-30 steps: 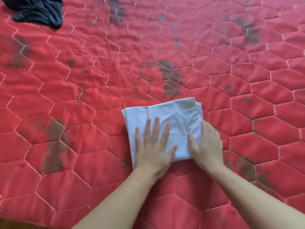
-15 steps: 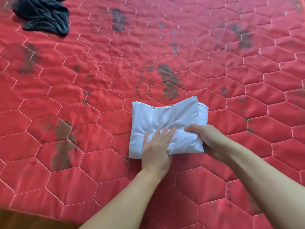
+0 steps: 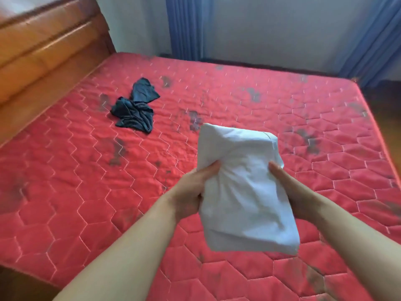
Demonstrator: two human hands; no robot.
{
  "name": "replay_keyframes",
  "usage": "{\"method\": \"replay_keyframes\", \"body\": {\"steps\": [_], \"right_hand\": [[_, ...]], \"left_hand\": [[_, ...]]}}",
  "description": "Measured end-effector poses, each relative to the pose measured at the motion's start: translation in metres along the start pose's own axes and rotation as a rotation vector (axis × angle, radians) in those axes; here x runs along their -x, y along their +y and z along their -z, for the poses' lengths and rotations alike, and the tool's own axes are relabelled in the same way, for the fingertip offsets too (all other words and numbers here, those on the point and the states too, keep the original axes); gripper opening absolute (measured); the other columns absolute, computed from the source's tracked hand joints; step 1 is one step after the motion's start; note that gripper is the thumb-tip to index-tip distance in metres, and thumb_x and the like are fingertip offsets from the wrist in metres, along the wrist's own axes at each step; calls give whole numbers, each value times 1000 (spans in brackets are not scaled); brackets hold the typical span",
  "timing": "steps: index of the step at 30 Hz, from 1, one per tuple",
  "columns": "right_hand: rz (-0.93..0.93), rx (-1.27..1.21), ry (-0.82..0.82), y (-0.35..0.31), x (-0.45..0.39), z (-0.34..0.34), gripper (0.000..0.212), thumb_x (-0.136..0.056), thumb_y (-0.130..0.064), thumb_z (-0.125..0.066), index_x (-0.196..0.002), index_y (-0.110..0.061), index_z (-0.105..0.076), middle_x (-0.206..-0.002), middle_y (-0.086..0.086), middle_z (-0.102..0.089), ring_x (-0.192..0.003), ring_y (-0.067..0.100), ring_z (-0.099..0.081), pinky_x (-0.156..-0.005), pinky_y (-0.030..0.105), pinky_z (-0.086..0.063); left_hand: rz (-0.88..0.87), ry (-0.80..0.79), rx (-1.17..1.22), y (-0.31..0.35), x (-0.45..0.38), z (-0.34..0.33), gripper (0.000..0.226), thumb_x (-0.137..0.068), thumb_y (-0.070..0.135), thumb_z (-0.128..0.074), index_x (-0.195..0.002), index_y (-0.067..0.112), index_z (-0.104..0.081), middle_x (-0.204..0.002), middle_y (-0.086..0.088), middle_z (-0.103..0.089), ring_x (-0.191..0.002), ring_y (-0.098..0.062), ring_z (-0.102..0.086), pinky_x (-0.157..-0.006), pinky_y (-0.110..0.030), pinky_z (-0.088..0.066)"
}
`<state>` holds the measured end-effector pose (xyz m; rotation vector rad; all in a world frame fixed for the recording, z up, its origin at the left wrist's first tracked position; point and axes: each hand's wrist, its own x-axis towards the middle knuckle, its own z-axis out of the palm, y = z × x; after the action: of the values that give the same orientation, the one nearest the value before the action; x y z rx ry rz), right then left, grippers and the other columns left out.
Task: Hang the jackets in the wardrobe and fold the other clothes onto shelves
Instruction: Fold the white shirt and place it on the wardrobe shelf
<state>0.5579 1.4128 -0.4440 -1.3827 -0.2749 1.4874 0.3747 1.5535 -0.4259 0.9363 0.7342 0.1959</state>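
Note:
A folded white garment [image 3: 243, 187] hangs in the air above the red quilted mattress [image 3: 86, 192]. My left hand [image 3: 191, 192] grips its left edge, thumb on top and fingers under the cloth. My right hand [image 3: 293, 192] holds its right edge the same way. A crumpled dark blue garment [image 3: 135, 109] lies on the mattress at the far left, well away from both hands.
A brown wooden headboard [image 3: 43, 51] runs along the left side of the bed. Blue curtains [image 3: 184, 27] hang against the white wall behind the bed, more at the right [image 3: 368, 40]. Wooden floor [image 3: 390, 131] shows at the right edge.
The white garment lay on the mattress under my hands; both hands have gripped its sides and lifted it. The view has risen to show the whole bed and wall.

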Motion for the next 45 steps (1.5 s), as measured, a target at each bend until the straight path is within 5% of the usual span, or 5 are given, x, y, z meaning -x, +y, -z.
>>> {"method": "replay_keyframes", "body": {"steps": [2, 11, 22, 40, 45], "right_hand": [[-15, 6, -101, -23, 18, -23, 81, -35, -58, -92, -104, -16, -77, -113, 13, -71, -95, 26, -71, -74, 37, -60], [134, 251, 60, -82, 63, -138, 28, -82, -11, -71, -108, -1, -67, -96, 16, -75, -84, 32, -72, -78, 44, -58], [320, 405, -396, -94, 142, -353, 29, -80, -14, -74, -108, -11, -66, -96, 11, -75, -84, 30, -73, -68, 39, -58], [392, 714, -1133, 102, 284, -774, 35, -84, -12, -73, -116, -18, -60, -101, 8, -74, -91, 30, -72, -85, 53, -56], [359, 755, -1241, 153, 312, -852, 28, -84, -11, -73, -110, -18, -62, -92, 5, -76, -82, 26, -74, -68, 37, -59]], "left_hand": [[41, -13, 62, 31, 21, 4, 39, -81, 38, -61, -105, 10, -73, -105, -11, -73, -88, -23, -71, -86, -37, -56], [85, 162, 23, 96, 121, 45, 55, -97, 54, -43, -120, 11, -68, -117, -11, -70, -110, -26, -66, -100, -40, -49], [-466, 634, 128, 107, 369, 85, 40, -85, 11, -72, -122, 14, -60, -116, -13, -70, -107, -31, -67, -94, -49, -53], [-768, 1374, 306, 6, 777, 236, 43, -83, 15, -75, -121, 28, -59, -106, -2, -73, -97, -20, -71, -90, -43, -56], [-823, 1556, 345, -23, 843, 270, 46, -81, 14, -76, -121, 28, -59, -106, -1, -73, -96, -19, -71, -85, -38, -57]]}}
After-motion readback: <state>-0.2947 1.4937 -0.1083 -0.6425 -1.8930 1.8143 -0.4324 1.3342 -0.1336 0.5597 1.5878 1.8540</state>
